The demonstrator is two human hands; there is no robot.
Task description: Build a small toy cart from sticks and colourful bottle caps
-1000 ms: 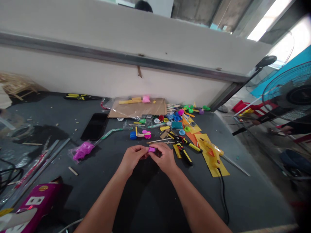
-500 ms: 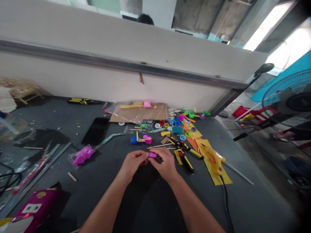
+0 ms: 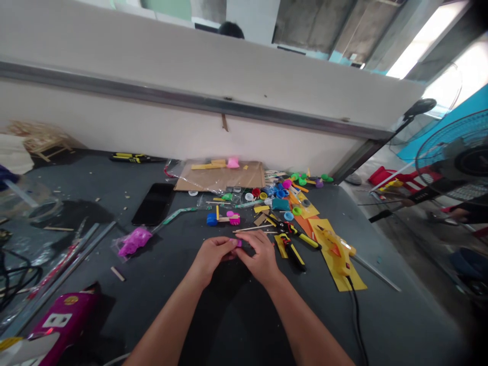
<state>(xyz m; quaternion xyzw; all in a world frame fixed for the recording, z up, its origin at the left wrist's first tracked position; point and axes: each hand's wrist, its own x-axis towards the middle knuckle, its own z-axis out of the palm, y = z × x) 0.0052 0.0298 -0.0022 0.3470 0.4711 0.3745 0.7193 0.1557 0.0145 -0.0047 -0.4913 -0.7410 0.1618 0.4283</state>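
Observation:
Between my fingertips is a small purple piece (image 3: 239, 243) that looks like modelling clay, partly covered by the fingers. My left hand (image 3: 212, 255) pinches it from the left with thumb and index finger. From the other side, the curled fingers and thumb of my right hand (image 3: 261, 254) close on its right end. Just beyond the hands lies a small assembly (image 3: 223, 218) of sticks with blue and pink lumps. Off to the left, a purple clay lump (image 3: 134, 242) sits in clear plastic.
Cutters with yellow-black handles (image 3: 292, 251) and a yellow glue gun (image 3: 338, 251) on yellow card lie to the right, its cord running forward. Coloured bottle caps (image 3: 282, 193) are heaped behind. A black phone (image 3: 153, 204) and a magenta box (image 3: 63, 323) are on the left.
Less of the purple piece shows now, as my left fingers cover more of it. Both hands stay in nearly the same place; the view has shifted slightly.

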